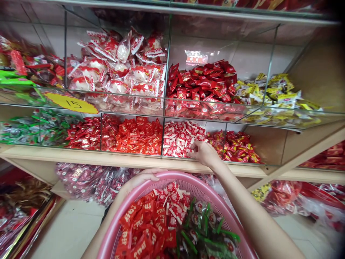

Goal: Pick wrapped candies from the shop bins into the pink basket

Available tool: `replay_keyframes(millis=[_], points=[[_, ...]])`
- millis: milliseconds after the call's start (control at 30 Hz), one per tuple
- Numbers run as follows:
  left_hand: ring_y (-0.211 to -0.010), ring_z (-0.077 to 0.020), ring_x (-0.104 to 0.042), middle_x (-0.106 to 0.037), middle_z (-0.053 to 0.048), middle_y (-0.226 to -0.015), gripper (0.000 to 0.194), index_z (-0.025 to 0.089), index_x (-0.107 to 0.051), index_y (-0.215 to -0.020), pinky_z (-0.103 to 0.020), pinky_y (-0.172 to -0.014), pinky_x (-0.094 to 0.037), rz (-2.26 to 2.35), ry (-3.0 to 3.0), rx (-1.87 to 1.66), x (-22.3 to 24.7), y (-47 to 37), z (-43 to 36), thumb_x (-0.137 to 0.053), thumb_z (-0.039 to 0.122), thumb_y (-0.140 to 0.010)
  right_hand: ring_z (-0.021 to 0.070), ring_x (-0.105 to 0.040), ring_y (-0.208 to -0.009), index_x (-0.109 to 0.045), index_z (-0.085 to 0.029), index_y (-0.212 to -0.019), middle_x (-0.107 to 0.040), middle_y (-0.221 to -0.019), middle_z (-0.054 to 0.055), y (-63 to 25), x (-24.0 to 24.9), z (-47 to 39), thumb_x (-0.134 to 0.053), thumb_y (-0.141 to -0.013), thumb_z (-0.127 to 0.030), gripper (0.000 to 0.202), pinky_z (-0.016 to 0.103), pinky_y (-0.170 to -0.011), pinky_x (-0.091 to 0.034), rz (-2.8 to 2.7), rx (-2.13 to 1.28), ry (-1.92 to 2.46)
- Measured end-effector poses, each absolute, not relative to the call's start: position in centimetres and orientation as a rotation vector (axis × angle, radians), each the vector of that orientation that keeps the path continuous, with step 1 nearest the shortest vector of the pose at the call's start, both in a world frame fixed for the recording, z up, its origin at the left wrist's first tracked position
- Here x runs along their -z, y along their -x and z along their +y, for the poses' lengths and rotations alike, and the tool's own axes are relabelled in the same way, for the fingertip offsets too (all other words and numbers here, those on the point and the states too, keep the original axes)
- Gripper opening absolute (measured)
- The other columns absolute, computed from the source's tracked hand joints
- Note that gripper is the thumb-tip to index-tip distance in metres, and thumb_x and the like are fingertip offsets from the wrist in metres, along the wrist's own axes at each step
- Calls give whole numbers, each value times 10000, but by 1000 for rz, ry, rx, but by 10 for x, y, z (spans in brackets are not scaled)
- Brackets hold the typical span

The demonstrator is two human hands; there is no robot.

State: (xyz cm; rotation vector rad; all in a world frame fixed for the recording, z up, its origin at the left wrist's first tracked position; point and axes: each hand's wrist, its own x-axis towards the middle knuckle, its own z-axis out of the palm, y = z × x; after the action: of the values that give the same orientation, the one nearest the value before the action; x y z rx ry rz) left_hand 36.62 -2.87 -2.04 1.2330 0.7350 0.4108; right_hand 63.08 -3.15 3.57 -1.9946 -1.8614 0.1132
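Observation:
A pink plastic basket (pixel 172 176) is right in front of me, holding orange-red candies (pixel 142 230), red-and-white candies (pixel 175 201) and dark candies with green wrapper ends (pixel 207 230). My left hand (pixel 142 178) grips the basket's far left rim, fingers over the edge. On the lower shelf, my right hand (pixel 203 153) is at the front of a pile of red-and-white wrapped candies (pixel 180 136). Its fingers are curled towards the thumb; whatever they pinch, I cannot make out.
Glass dividers split the shelves. Beside the red-and-white pile are orange-red candies (pixel 138 135) and red-and-yellow candies (pixel 239 145). Above sit red packets (pixel 205 82), yellow packets (pixel 283 88) and a yellow price tag (pixel 71 103). Bagged goods (pixel 83 180) lie under the wooden shelf edge (pixel 129 160).

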Motion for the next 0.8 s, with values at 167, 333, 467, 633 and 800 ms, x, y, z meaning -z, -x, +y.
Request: replay_keyframes(millis=[167,333,467,633,800], points=[[-992,-235,-587,-658,-18,-1116,493,206,-618,-1137,-314,-906,-378,762,-1221,-411,20,-367,-30,-570,159,-649,176,-562,-692,-630,-213,-733,-633,-713,36,-628,-34,-39,-590,-747,-368,160,260,-580,-361,-1871,80,1943],[-974,-237,-596,-693,-26,-1034,469,192,-636,-1108,-323,-910,-378,752,-1175,-420,17,-368,-32,-581,150,-644,207,-569,-765,-665,-204,-703,-651,-730,63,-624,-34,-47,-531,-817,-289,195,289,-644,-381,-1946,294,1888],[-953,-227,-602,-701,-19,-1006,453,197,-646,-1088,-322,-908,-379,751,-1161,-421,18,-368,-31,-580,140,-644,202,-569,-772,-677,-188,-740,-658,-765,70,-626,-33,-48,-511,-849,-301,228,301,-693,-389,-1982,350,1843],[-947,-221,-602,-700,-18,-1008,455,193,-651,-1079,-312,-899,-385,757,-1174,-421,22,-368,-29,-586,143,-631,189,-568,-740,-674,-183,-747,-664,-764,57,-631,-30,-47,-486,-867,-324,264,289,-689,-391,-1954,271,1707],[-945,-222,-604,-702,-27,-1000,467,175,-645,-1088,-309,-902,-386,739,-1192,-429,25,-367,-28,-591,160,-625,184,-554,-699,-648,-178,-720,-646,-729,55,-636,-29,-47,-464,-874,-349,295,281,-662,-386,-1913,243,1593]])
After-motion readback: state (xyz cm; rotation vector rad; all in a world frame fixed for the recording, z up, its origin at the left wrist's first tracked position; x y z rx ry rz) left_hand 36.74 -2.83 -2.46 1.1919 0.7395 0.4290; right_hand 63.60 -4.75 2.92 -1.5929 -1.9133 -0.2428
